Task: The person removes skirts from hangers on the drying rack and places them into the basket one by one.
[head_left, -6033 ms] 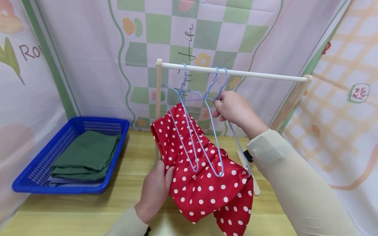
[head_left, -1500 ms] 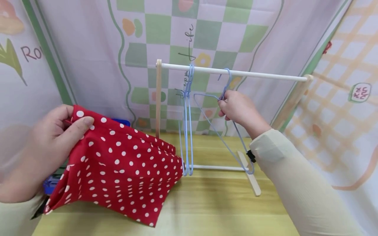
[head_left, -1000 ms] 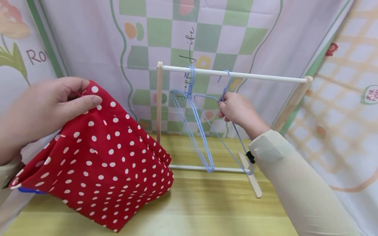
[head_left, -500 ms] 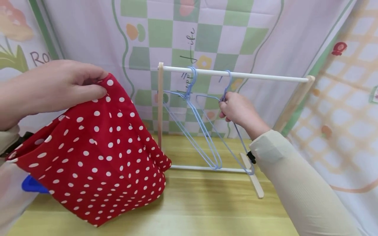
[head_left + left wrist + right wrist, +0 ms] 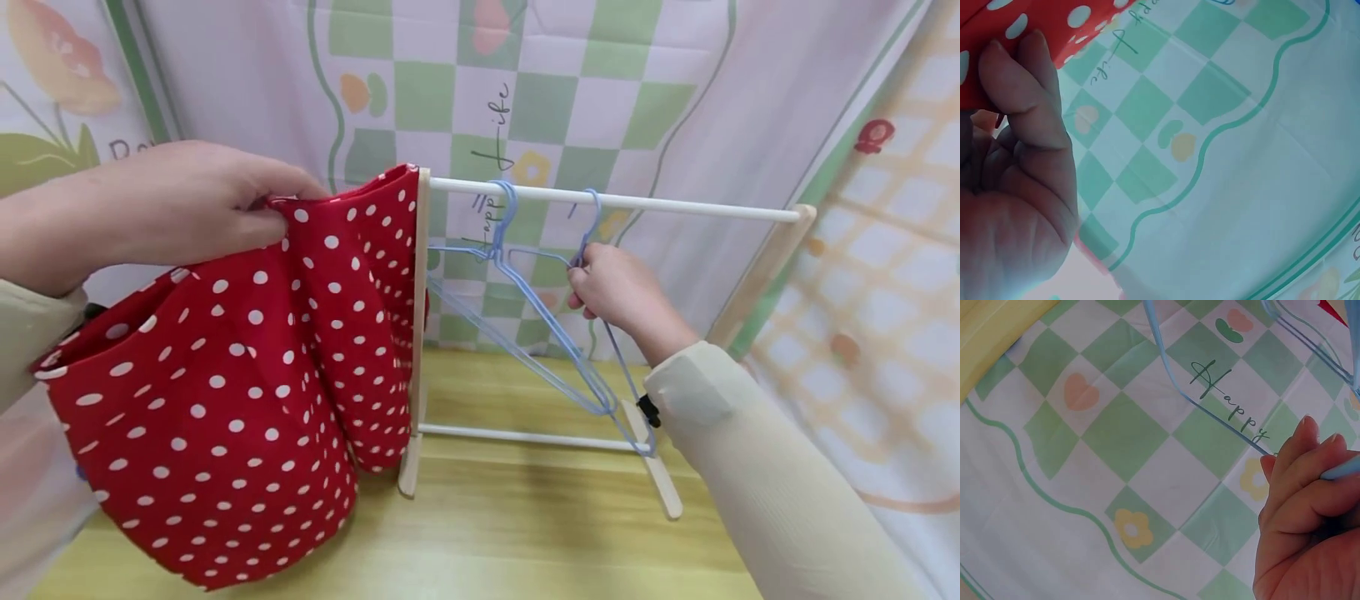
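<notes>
My left hand [image 5: 165, 200] pinches the upper edge of a red polka-dot garment [image 5: 225, 400], possibly a skirt. It hangs left of the clothes rack, its wide top opening partly spread and its far end against the left post [image 5: 422, 308]. In the left wrist view, fingers [image 5: 1025, 90] press on the dotted cloth. My right hand [image 5: 626, 292] grips the neck of a blue wire hanger [image 5: 1225, 424], which hooks over the white top bar [image 5: 697, 206]. Other blue hangers [image 5: 514, 204] hang together to its left, carrying nothing.
Below, a white lower bar [image 5: 532, 437] joins the rack's wooden feet [image 5: 663, 492] on the wooden table [image 5: 487, 533]. The garment hides nearly all of a blue basket at the left. Printed curtains [image 5: 247, 83] surround the back and sides.
The garment, earlier behind the hangers, is now left of the rack; my left hand rose and its far edge reached the post. The left hangers are bunched and swing. My right hand keeps its grip.
</notes>
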Available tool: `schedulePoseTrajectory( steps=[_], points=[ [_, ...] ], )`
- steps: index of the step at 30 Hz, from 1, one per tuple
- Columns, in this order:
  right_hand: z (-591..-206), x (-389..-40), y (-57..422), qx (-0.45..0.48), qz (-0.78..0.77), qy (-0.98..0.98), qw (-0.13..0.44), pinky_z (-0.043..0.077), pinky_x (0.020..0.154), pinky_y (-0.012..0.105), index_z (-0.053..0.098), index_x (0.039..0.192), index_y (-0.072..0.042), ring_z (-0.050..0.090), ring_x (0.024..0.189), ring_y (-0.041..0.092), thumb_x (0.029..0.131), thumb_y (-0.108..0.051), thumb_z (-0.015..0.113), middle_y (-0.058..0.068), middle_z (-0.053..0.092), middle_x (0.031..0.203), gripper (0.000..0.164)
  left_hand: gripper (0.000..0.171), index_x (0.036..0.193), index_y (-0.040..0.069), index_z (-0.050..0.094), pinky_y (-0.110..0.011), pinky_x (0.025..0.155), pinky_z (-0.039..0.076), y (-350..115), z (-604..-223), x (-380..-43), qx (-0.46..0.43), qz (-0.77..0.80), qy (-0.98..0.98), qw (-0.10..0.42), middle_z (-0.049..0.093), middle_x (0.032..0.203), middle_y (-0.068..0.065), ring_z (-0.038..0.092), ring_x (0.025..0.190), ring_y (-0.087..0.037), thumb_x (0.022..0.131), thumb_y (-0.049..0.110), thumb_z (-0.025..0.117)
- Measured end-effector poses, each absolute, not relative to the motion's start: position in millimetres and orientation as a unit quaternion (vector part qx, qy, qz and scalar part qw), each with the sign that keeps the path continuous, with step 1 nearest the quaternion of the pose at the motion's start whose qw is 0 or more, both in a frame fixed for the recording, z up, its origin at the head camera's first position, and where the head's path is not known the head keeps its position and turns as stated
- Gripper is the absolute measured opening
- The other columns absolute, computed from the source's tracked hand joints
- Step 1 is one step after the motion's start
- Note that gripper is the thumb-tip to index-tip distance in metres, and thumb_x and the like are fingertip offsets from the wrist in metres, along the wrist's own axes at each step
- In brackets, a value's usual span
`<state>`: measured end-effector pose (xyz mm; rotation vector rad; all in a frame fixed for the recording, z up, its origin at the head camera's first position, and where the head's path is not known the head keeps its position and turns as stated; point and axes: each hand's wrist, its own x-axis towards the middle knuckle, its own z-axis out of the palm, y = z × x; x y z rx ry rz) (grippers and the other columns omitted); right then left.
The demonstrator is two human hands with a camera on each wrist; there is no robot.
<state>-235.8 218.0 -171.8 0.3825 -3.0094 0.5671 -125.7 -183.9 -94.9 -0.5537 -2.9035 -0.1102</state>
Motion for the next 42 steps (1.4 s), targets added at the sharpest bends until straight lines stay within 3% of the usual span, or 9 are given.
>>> schedulePoseTrajectory(
  steps=[8,16,28,42],
  points=[
    [-173,-237,220,0.122,0.18,-0.976,0.024,0.05,0.075,0.041,0.062,0.113,-0.004,0.069,0.073,0.021,0.107,-0.023,0.041,0.005,0.076,0.091,0.029,0.024,0.122,0.024,0.071,-0.039,0.069,0.058,-185,-96,-124,-0.182,0.001,-0.977,0.107,0.074,0.106,-0.004,0.067,0.081,-0.019,0.102,0.017,0.059],
    [-171,-239,219,0.133,0.182,-0.974,0.032,0.051,0.073,0.041,0.063,0.112,-0.004,0.07,0.071,0.019,0.106,-0.023,0.04,0.005,0.077,0.091,0.03,0.023,0.122,0.022,0.07,-0.039,0.066,0.061,-198,-92,-122,-0.158,-0.01,-0.983,0.096,0.071,0.111,-0.01,0.066,0.083,-0.022,0.103,0.015,0.058],
    [-173,-238,222,0.129,0.177,-0.975,0.03,0.051,0.076,0.043,0.062,0.114,-0.003,0.069,0.07,0.018,0.107,-0.023,0.04,0.005,0.077,0.093,0.031,0.024,0.105,0.028,0.073,-0.034,0.061,0.051,-192,-93,-124,-0.143,0.007,-0.986,0.088,0.072,0.092,0.0,0.063,0.081,-0.022,0.104,0.015,0.053],
    [-173,-241,223,0.135,0.176,-0.975,0.03,0.05,0.079,0.045,0.062,0.115,-0.002,0.069,0.07,0.018,0.107,-0.024,0.04,0.005,0.077,0.092,0.032,0.02,0.109,0.017,0.07,-0.033,0.059,0.054,-191,-92,-123,-0.146,-0.023,-0.986,0.072,0.073,0.098,-0.006,0.063,0.076,-0.02,0.105,0.01,0.051]
  ],
)
